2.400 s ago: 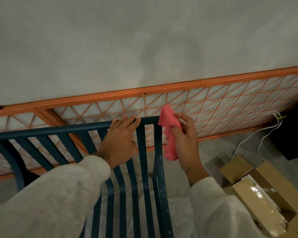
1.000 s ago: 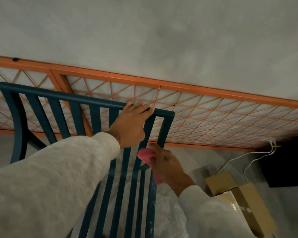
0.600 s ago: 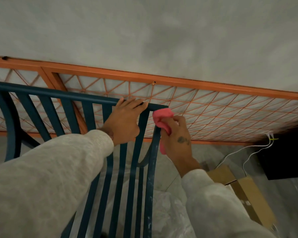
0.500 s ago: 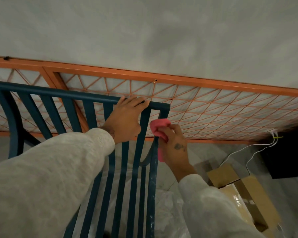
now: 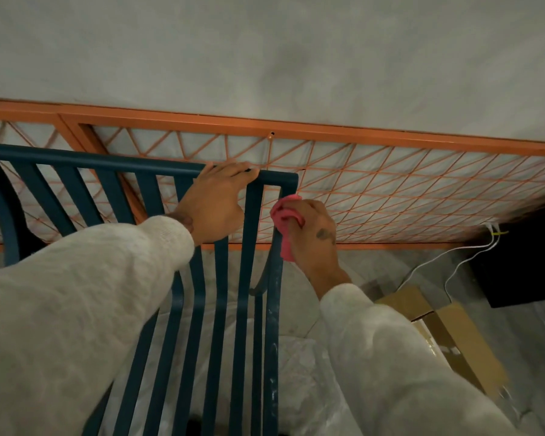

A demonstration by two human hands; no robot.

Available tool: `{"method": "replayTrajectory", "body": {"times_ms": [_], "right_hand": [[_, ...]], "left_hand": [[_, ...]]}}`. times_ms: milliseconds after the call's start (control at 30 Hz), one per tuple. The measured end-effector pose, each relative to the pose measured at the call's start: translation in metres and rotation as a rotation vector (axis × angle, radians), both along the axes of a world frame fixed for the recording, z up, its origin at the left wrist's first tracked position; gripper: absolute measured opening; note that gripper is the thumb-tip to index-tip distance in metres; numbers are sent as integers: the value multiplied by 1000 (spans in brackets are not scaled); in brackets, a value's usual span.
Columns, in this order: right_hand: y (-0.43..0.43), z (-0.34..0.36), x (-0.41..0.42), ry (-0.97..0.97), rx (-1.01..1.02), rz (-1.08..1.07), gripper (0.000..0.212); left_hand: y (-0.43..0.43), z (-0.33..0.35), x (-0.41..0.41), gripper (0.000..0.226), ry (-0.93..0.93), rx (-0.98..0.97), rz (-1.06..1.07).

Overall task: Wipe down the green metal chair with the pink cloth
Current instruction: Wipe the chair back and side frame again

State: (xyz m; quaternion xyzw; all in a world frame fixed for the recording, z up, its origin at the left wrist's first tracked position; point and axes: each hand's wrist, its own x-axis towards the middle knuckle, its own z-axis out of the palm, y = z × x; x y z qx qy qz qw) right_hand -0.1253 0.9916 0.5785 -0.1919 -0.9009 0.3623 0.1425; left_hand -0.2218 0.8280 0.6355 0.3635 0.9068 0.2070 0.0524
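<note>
The dark green metal chair [image 5: 107, 196] fills the lower left, its slatted back seen from above. My left hand [image 5: 214, 209] grips the top rail near the chair's right corner. My right hand [image 5: 312, 234] holds the bunched pink cloth [image 5: 284, 217] against the right upright post, just below the top corner. White specks mark the lower part of that post.
An orange metal frame [image 5: 328, 129] with wire mesh leans against the grey wall behind the chair. An open cardboard box [image 5: 447, 335] lies on the floor at the right. White cables [image 5: 447, 265] run to a dark object [image 5: 529, 262] at the far right. Clear plastic sheeting covers the floor.
My right hand rubbed the cloth up and down the right post: at the top corner, down low, back up, and now slightly lower again. My left hand stayed on the top rail.
</note>
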Motion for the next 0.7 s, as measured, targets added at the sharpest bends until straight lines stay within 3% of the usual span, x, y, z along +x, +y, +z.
{"method": "replayTrajectory", "body": {"times_ms": [200, 300, 433, 533, 600, 700], "right_hand": [[-26, -75, 75, -215, -52, 116, 13], [-43, -97, 111, -195, -189, 90, 14], [-40, -86, 125, -358, -263, 149, 18], [-25, -54, 110, -221, -603, -65, 24], [-15, -39, 91, -124, -656, -226, 19], [-3, -29, 64, -8, -693, -329, 19]], "left_hand": [[2, -4, 1, 75, -4, 5, 16], [2, -8, 1, 75, -3, 2, 25], [4, -9, 3, 75, -14, -12, 33], [-1, -17, 13, 70, 31, 67, 22], [-7, -32, 34, 66, 53, 191, 36], [-7, -62, 77, 62, -235, 289, 132]]}}
